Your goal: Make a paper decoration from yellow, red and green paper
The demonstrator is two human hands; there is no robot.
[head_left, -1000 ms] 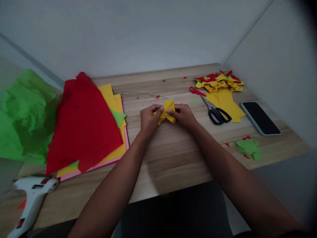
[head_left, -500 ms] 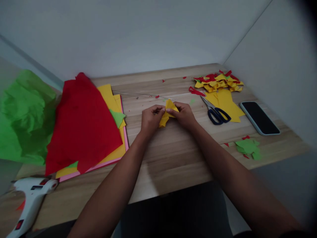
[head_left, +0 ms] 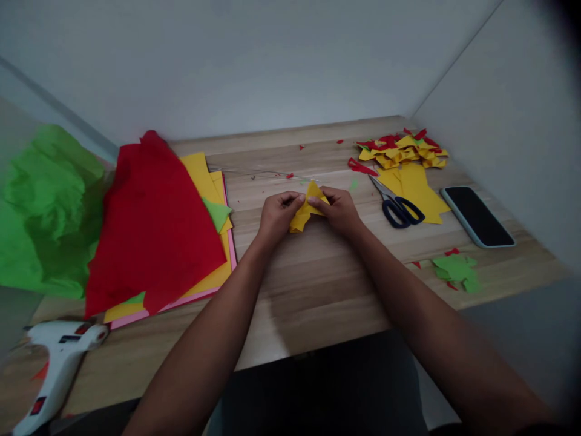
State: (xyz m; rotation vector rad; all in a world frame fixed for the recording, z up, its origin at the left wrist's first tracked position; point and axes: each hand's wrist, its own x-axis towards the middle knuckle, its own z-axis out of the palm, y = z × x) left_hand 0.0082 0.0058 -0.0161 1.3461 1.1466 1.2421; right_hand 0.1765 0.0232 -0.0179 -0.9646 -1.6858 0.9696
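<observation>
Both hands meet over the middle of the wooden table (head_left: 318,284). My left hand (head_left: 276,217) and my right hand (head_left: 339,209) each pinch a small folded piece of yellow paper (head_left: 307,207) between fingers and thumb. The paper is creased into a pointed shape, its tip up between the two thumbs. A thin wire (head_left: 254,174) lies on the table just behind the hands.
Red, yellow and pink sheets (head_left: 154,230) are stacked at the left, beside crumpled green paper (head_left: 43,206). A white glue gun (head_left: 54,363) lies at the front left. Blue-handled scissors (head_left: 394,206), yellow and red cuttings (head_left: 403,151), a phone (head_left: 476,215) and green scraps (head_left: 456,269) lie right.
The yellow paper has been folded narrower and turned between the fingers. Both hands stayed in the same spot.
</observation>
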